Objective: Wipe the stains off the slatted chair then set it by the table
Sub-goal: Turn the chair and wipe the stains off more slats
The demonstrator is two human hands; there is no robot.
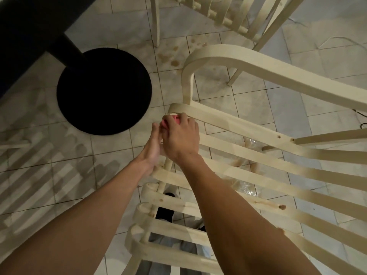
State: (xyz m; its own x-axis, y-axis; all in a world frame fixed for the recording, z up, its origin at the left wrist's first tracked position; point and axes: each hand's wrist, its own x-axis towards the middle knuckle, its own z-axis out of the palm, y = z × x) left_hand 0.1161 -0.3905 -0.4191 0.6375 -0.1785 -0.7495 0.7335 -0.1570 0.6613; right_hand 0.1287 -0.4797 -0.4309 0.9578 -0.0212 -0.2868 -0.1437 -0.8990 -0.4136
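The pale wooden slatted chair [278, 161] fills the right and lower part of the view, its slats running from lower left to right. My right hand [181, 137] grips a small pink cloth [170, 121] and presses it against the left end of an upper slat. My left hand [152, 147] lies just beside it, palm turned toward the slat ends, fingers straight and touching the chair's edge. Brown stains show on a slat [268, 205] near my right forearm. The black table [29, 26] is at the upper left.
The table's round black base [104, 91] sits on the tiled floor left of the chair. A second slatted chair [228, 16] stands at the top. Brown spots [170, 56] mark the tiles between them, and a wet patch [246, 187] shows under the slats.
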